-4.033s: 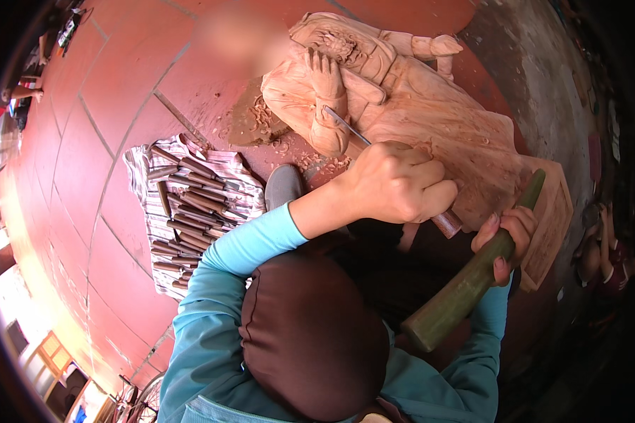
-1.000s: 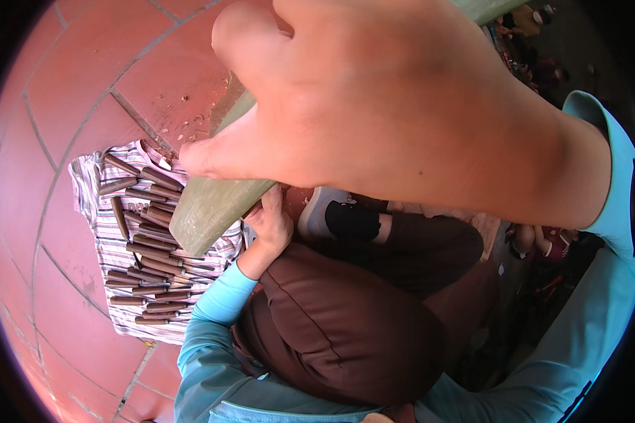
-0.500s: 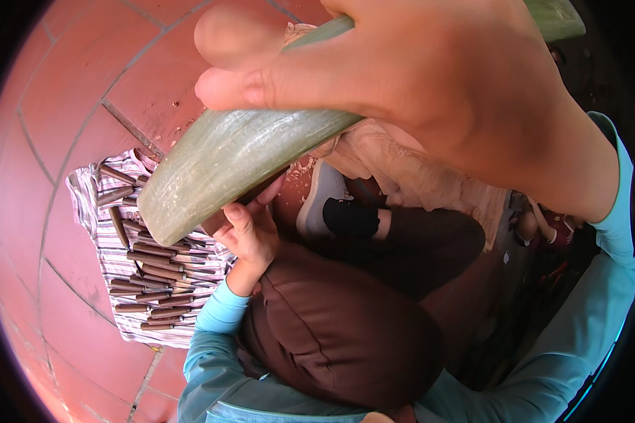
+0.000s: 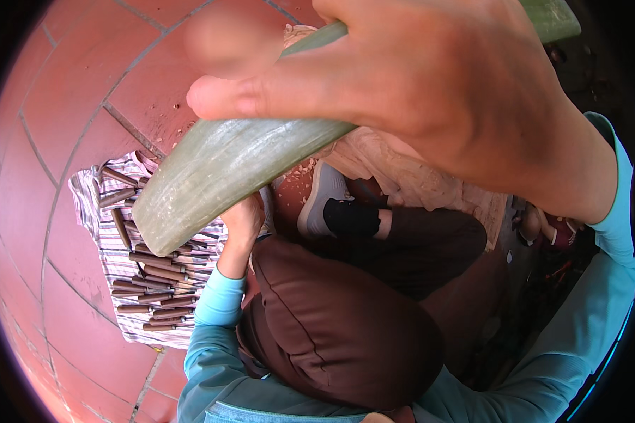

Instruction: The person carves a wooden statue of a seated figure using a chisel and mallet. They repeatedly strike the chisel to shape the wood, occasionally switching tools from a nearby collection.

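Close in front of me, my right hand [image 4: 416, 84] is wrapped round a long, smooth, flattish green bar [image 4: 212, 169], whose exact kind I cannot make out. One end slants down to the left; the other [image 4: 554, 20] shows past the hand at upper right. A blurred fingertip of this hand sits above the bar. Behind the bar's lower edge is my left hand [image 4: 243, 217], its fingers hidden, so what it holds does not show. Beneath my right hand lies a pale carved wooden piece [image 4: 430, 180], partly covered from view.
Left of my knee, several dark-handled carving tools [image 4: 155, 271] lie on a striped cloth [image 4: 130, 328]. Wood shavings [image 4: 296, 183] are scattered on the red tiled floor [image 4: 70, 233]. My shoe [image 4: 321, 201] rests near the wood. Dark clutter [image 4: 536, 282] lies to the right.
My left hand has slipped farther behind the green bar, hiding its fingers and the brown thing by them. The bar's left end has dropped slightly with my right hand.
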`<state>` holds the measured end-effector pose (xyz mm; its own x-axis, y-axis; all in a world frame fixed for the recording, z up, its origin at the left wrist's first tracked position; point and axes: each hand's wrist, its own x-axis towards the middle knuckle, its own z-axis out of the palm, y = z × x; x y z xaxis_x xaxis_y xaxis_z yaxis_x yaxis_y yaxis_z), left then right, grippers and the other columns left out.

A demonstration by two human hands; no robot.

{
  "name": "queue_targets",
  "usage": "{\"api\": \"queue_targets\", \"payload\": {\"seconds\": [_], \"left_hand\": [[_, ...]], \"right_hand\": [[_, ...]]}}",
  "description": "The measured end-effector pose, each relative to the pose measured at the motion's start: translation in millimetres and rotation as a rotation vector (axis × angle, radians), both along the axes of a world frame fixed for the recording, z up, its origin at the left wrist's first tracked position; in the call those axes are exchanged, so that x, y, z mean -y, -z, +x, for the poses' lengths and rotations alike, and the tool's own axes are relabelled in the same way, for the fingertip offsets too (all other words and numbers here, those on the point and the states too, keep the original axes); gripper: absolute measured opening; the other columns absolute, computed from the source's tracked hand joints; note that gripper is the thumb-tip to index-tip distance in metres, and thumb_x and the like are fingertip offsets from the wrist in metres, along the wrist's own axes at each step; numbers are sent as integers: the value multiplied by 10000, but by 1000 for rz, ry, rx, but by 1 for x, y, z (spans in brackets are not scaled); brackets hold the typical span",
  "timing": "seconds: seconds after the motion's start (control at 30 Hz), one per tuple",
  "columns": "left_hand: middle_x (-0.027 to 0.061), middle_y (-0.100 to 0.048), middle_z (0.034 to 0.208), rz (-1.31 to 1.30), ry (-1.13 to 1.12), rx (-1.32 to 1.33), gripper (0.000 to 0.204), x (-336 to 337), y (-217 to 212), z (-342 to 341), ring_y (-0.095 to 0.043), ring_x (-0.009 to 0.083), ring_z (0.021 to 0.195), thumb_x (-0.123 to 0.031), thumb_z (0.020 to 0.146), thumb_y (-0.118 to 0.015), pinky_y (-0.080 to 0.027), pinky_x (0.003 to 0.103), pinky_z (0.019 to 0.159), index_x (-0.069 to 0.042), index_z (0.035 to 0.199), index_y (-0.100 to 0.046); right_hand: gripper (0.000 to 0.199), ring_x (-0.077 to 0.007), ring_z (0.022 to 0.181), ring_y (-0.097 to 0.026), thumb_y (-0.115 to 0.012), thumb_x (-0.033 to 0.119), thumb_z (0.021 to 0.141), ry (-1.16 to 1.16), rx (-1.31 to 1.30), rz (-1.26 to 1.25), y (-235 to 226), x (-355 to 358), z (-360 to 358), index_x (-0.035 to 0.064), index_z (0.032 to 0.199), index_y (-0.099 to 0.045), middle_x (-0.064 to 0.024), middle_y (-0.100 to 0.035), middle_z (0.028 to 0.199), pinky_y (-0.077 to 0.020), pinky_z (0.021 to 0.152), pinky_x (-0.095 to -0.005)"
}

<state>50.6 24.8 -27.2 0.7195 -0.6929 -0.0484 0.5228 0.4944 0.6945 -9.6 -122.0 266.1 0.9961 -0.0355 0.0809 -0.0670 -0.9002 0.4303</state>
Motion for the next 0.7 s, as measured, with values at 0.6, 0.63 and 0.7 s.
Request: {"api": "queue_targets", "payload": {"seconds": [0.6,0.63,0.7], "left_hand": [[234,-631,1106,-112,222,74,297,28,-37,27,-652,308,1011,-94,944,-582,-599,391,822,77,1183,-542],[238,-629,1109,-129,229,65,303,30,-36,26,-652,309,1012,-95,945,-581,-600,389,821,86,1185,-541],[249,-625,1118,-134,202,61,315,32,-39,29,-652,315,1008,-91,949,-571,-599,384,826,107,1181,-492]], "right_hand": [[519,-259,644,-654,-560,2,753,-68,37,24,10,-7,6,158,1248,-580,-149,-667,790,-506,603,-361],[519,-259,644,-654,-560,3,753,-69,35,21,9,-7,6,158,1248,-580,-149,-668,791,-506,603,-361],[519,-259,644,-655,-561,4,754,-93,42,33,12,-6,13,159,1249,-580,-148,-668,792,-507,603,-360]]}}
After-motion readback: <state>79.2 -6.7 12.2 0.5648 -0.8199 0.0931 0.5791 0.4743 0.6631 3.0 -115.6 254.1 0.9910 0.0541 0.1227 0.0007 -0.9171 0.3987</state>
